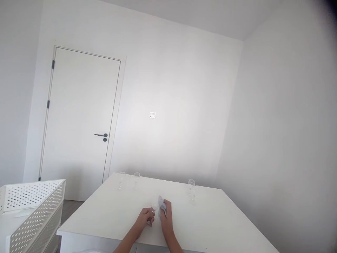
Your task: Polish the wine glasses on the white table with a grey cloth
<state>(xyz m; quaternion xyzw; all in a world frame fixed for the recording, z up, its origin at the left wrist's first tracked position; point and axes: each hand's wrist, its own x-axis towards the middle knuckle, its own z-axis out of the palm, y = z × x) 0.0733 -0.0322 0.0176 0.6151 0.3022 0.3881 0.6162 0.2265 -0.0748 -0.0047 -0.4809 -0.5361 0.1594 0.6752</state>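
Observation:
Over the front middle of the white table, my left hand [147,215] is closed on the stem of a clear wine glass [154,206]. The glass is tilted, its bowl toward my right hand. My right hand [166,213] grips a pale grey cloth [160,203] against the bowl's rim side; whether cloth goes inside the bowl I cannot tell. Farther back on the left stand two clear stemmed glasses, one wine glass [121,180] near the corner and another wine glass [136,180] beside it. On the right, two more glasses stand close together, the nearer wine glass [193,193] partly overlapping the farther.
The white table [110,211] fills the lower middle, its back edge near the wall. A white perforated crate [37,211] stands at the left, beside the table. Behind are a closed white door [81,116] with a black handle and a wall switch [152,115].

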